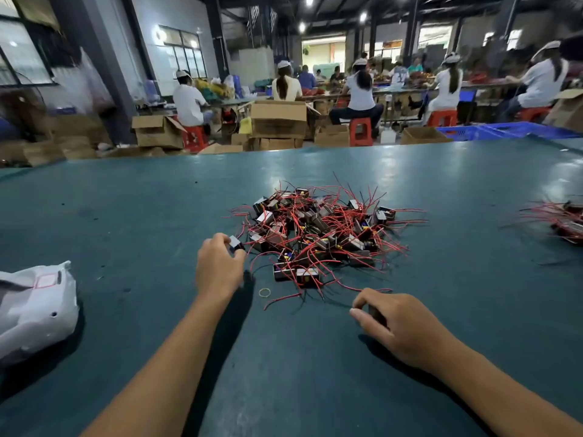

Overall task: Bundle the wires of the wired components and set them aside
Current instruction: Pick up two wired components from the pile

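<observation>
Both hands, left and right, each pinch a component (beside the pile).

Nothing legible lies in front of me. The white plastic bag at my left on the tabletop bears a red-outlined label box, its print too blurred to read. The components in the pile show no readable markings, nor do the cardboard boxes beyond.

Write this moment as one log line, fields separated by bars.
left hand: pinches component | right hand: grips component | pile: unsorted | rubber band: on table
</observation>
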{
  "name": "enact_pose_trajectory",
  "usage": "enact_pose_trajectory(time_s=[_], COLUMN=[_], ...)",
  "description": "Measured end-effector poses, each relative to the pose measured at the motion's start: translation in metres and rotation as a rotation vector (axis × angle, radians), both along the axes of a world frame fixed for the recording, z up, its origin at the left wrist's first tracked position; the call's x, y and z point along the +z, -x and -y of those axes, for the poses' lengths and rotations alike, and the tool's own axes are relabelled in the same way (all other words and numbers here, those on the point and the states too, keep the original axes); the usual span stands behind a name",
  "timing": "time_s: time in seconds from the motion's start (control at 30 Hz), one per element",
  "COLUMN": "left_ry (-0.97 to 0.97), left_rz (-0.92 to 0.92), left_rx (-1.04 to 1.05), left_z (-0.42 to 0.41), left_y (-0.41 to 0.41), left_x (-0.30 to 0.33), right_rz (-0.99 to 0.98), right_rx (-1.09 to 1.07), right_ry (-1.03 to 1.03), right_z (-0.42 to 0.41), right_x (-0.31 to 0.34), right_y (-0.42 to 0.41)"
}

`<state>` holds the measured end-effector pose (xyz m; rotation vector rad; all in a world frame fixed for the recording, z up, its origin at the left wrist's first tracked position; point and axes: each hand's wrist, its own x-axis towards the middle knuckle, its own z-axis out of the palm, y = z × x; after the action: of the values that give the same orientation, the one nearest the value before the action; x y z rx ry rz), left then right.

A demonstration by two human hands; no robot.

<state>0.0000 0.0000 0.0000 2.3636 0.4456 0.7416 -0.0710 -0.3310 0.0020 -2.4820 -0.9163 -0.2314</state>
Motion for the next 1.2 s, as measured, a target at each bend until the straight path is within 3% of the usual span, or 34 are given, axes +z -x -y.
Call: enact_pose_trajectory(time_s=[0.13,0.27,0.4,0.5,0.63,0.73,0.83,1.1,1.2], left_ry=[-0.152,-0.235,-0.097,0.130,0.372,0.377,0.451,0.423,0.544], left_rz=[-0.278,-0.318,0.030,0.338,0.571,0.497,0.329,-0.047,-0.128], left_rx=[-0.055,-0.155,-0.081,-0.023,-0.253,-0.552,-0.720,-0.957,-0.961], left_z=[-0.019,-0.031,-0.027,-0.013,0.034,0.085,0.117,0.126,0.116], left_y=[-0.032,-0.039,-0.024,0.006,0.062,0.092,0.102,0.108,0.106], left_x=[0.010,0.006,0.031,0.056,0.074,0.052,0.027,0.014,0.020], right_rz=[-0.019,-0.026,-0.043,-0.039,-0.042,-0.072,-0.102,-0.155,-0.192], right_rx=[0.000,-0.004,-0.014,-0.010,-0.010,0.029,0.048,0.036,0.013], right_ry=[-0.028,-0.031,-0.051,-0.040,-0.045,-0.145,-0.300,-0.546,-0.517], right_z=[-0.001,0.001,0.000,0.000,0.000,-0.003,-0.006,-0.011,-0.005], right_x=[0.001,-0.001,-0.003,-0.002,0.000,0.005,0.008,0.011,0.011], right_y=[-0.001,-0.002,-0.002,-0.002,0.001,0.008,0.019,0.021,0.016])
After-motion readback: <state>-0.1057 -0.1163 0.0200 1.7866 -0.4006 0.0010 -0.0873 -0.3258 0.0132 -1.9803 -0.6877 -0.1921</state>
